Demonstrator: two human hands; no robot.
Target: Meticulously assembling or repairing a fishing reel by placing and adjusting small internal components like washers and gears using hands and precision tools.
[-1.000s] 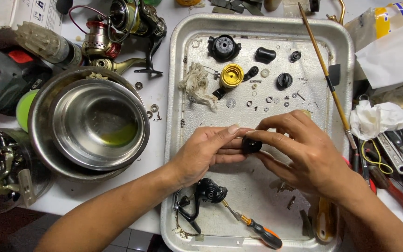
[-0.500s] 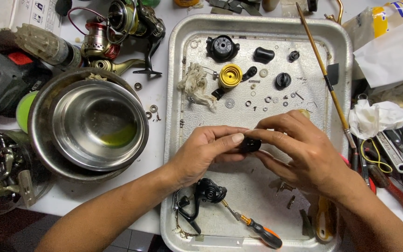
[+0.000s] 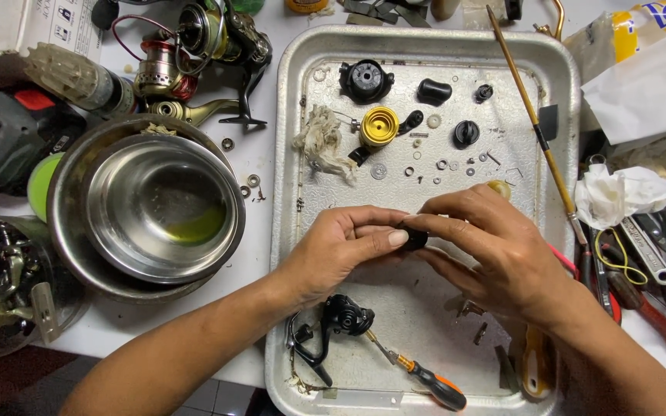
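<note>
Head view: left hand (image 3: pixel 341 250) and right hand (image 3: pixel 495 254) meet over the metal tray (image 3: pixel 287 154); fingertips of both pinch a small black part (image 3: pixel 414 240) above tray centre; looks like mid-fitting; next needs steady alignment; reel body (image 3: pixel 344 316) lies below.

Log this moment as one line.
left hand + right hand: pinching small black round part | over dented metal tray | orange-handled screwdriver: lying in tray
</note>
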